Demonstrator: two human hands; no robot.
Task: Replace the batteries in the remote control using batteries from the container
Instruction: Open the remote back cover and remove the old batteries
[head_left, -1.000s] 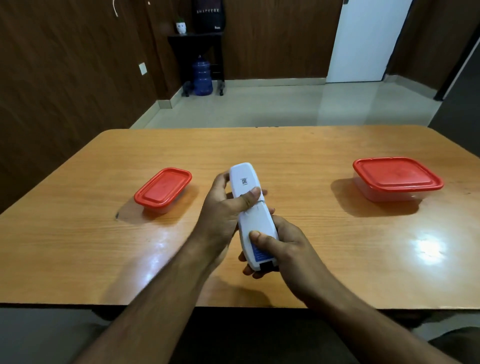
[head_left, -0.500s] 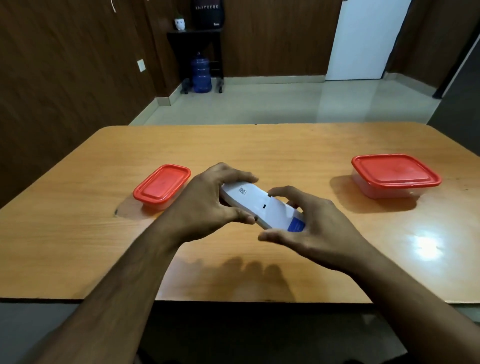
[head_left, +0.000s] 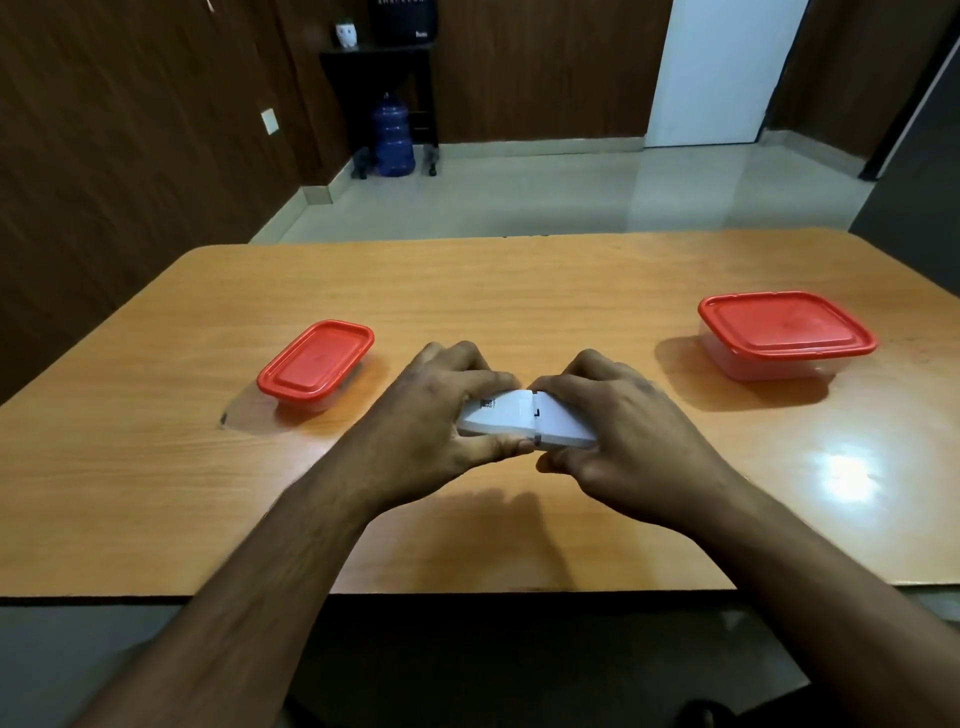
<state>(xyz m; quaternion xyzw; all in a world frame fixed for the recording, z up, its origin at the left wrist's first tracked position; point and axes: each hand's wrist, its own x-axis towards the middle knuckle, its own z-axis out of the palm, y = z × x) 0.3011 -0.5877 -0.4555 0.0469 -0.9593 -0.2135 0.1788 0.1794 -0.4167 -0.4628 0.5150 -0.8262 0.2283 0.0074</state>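
A person's two hands hold a white remote control (head_left: 511, 418) back-side up, just above the middle of a wooden surface (head_left: 519, 291). The left hand (head_left: 431, 421) has its grip wrapped around the end that carries a small printed label, thumb along the near edge. The right hand (head_left: 631, 441) has its grip closed over the other end, where the battery cover (head_left: 563, 423) sits. A dark seam shows between the cover and the remote's body, and the cover appears angled slightly away from it, which suggests the cover is being slid or levered off; the fingers hide enough that it cannot be said whether the catch has let go.

The step in hand looks to be opening the battery compartment, an early stage of the job. No battery is visible. Two clear containers with red lids stand on the surface well apart from the hands: a small narrow one (head_left: 316, 364) to the left and a larger one (head_left: 785, 332) to the right. Both lids are on, and which one holds the fresh batteries cannot be told from this view.

The next move likely calls for the left hand to steady the body while the right draws the cover clear and sets it down. After that come lifting out the old cells and opening a container.
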